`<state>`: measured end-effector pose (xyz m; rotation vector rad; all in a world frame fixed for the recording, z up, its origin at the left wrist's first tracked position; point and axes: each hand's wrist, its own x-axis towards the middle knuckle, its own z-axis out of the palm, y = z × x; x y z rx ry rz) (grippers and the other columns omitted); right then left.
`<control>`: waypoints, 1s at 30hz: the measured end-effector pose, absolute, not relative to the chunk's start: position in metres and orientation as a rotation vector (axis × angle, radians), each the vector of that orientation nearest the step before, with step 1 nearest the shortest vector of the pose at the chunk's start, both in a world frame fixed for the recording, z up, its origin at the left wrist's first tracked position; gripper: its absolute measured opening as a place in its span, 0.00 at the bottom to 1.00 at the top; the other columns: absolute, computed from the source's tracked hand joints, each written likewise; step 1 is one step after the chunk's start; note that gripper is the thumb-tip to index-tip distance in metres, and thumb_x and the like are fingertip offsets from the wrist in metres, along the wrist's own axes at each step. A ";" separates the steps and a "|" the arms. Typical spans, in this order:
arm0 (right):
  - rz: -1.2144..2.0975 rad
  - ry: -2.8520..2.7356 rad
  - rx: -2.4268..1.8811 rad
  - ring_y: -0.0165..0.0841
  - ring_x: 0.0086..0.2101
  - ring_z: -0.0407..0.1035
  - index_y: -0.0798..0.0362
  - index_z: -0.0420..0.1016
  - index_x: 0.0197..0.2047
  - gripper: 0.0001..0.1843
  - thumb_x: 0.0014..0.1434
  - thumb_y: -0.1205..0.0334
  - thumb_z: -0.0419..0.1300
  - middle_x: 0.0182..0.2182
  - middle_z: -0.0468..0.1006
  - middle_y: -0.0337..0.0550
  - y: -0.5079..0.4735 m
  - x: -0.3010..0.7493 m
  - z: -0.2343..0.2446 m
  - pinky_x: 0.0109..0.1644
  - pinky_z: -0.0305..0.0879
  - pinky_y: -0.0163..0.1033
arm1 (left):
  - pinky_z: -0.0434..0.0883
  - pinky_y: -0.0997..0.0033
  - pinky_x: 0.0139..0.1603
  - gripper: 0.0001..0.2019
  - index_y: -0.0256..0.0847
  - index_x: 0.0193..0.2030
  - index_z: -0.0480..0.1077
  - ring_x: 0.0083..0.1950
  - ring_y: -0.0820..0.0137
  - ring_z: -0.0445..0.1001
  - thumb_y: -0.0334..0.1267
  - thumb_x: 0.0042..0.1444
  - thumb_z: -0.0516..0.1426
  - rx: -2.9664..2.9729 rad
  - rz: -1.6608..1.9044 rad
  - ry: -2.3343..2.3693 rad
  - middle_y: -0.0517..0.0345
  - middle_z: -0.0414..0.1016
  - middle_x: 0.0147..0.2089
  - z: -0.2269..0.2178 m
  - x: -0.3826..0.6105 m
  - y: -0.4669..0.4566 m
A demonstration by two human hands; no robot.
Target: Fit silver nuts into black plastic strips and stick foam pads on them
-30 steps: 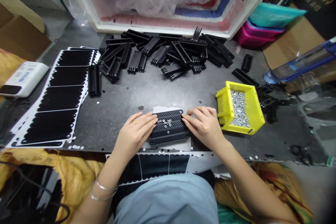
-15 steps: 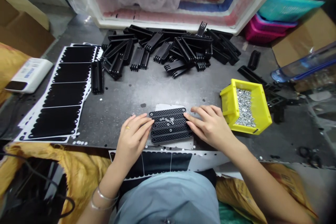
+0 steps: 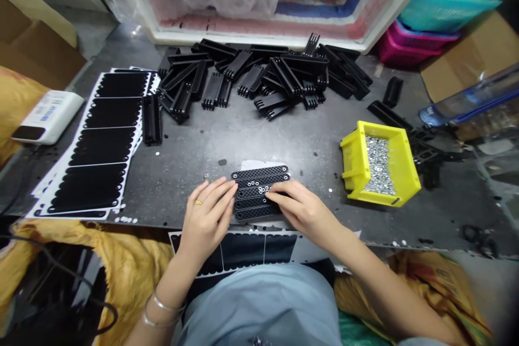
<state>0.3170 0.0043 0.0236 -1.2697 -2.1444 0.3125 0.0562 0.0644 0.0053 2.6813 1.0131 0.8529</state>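
Black plastic strips with a cross-hatched face lie side by side in a block in front of me. Several small metal nuts are scattered on the middle strips, and a few sit in the strip ends. My left hand is at the block's left edge, its fingertips pressed together on a strip end; what they hold, if anything, is hidden. My right hand reaches over the block's right half. Its thumb and forefinger are pinched at the loose nuts, on a nut mostly covered by the fingertips.
A yellow bin full of small metal pieces stands to the right. Loose black plastic parts are heaped at the back. Sheets of black scalloped pieces lie at the left, near a white device. A white-rimmed tray stands behind.
My right hand has moved left from the block's right end onto the loose nuts. A nut now shows at the right end of the second strip. My left hand has barely moved.
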 end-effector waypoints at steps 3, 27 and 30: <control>0.383 -2.016 -1.324 0.37 0.49 0.73 0.54 0.75 0.58 0.16 0.71 0.74 0.54 0.49 0.79 0.52 -0.008 0.332 0.026 0.52 0.74 0.46 | 0.63 0.49 0.70 0.20 0.42 0.65 0.70 0.67 0.59 0.73 0.27 0.68 0.57 2.637 0.863 1.022 0.49 0.79 0.61 0.005 0.059 0.062; -0.389 -2.437 -1.384 0.39 0.42 0.72 0.62 0.80 0.52 0.12 0.70 0.66 0.59 0.44 0.84 0.52 -0.007 0.355 0.035 0.45 0.66 0.45 | 0.63 0.49 0.70 0.21 0.44 0.68 0.68 0.70 0.59 0.71 0.29 0.69 0.56 2.698 0.854 1.010 0.49 0.78 0.64 0.003 0.054 0.067; -0.434 -2.483 -1.352 0.41 0.43 0.72 0.61 0.80 0.51 0.12 0.70 0.67 0.59 0.44 0.83 0.52 -0.006 0.357 0.037 0.45 0.66 0.46 | 0.62 0.50 0.71 0.21 0.44 0.68 0.68 0.71 0.59 0.70 0.29 0.69 0.56 2.679 0.853 0.994 0.50 0.77 0.65 0.002 0.053 0.068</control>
